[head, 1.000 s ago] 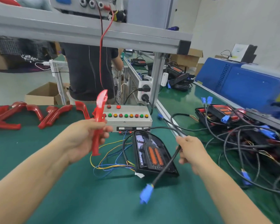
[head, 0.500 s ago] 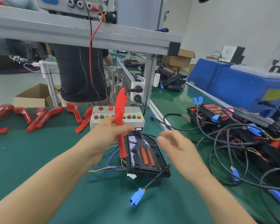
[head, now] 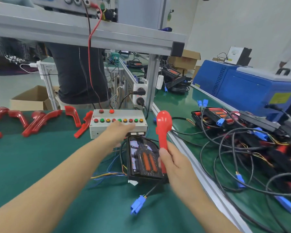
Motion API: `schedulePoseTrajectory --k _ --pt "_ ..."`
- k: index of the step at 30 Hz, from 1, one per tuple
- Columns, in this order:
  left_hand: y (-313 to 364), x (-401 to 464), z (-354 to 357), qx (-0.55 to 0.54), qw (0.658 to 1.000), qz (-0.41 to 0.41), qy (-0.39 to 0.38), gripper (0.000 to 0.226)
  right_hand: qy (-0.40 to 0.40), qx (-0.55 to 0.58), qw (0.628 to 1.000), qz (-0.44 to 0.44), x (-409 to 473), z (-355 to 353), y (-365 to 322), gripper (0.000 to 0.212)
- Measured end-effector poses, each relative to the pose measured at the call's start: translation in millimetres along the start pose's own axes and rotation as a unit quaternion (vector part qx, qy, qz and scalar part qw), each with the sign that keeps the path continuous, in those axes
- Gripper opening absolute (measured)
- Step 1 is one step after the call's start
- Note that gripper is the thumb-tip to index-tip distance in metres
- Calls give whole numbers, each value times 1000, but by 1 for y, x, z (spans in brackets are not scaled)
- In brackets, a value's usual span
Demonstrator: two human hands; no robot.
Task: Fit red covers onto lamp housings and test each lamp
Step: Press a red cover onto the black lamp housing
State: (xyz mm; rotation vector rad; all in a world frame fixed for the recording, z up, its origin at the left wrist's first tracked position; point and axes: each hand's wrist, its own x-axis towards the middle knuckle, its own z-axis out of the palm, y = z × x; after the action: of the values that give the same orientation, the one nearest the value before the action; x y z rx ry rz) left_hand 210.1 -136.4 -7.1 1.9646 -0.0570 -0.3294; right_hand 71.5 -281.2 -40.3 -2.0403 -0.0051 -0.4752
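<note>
Spare red covers lie along the desk's far left edge, the left hand reaches with straight, relaxed fingers onto the button box, and the right hand grips a red cover upright just beside the lamp housing near the desk's right edge.

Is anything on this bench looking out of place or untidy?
Yes. The black cables right of the lamp housing lie in a tangled heap over other housings. The blue connector lies loose, unplugged, on the green mat.
</note>
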Motion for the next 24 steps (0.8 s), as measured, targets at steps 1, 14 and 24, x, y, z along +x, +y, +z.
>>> schedulePoseTrajectory --k 1,14,24 --pt "-3 4 3 27 999 -25 -22 38 -9 10 1000 12 -5 1 4 22" --pt "6 23 -20 -229 971 -35 61 15 -21 -42 998 -45 -49 19 19 47" --pt "-15 -4 -32 -392 918 -60 22 20 -58 -49 996 -52 -20 30 2 44"
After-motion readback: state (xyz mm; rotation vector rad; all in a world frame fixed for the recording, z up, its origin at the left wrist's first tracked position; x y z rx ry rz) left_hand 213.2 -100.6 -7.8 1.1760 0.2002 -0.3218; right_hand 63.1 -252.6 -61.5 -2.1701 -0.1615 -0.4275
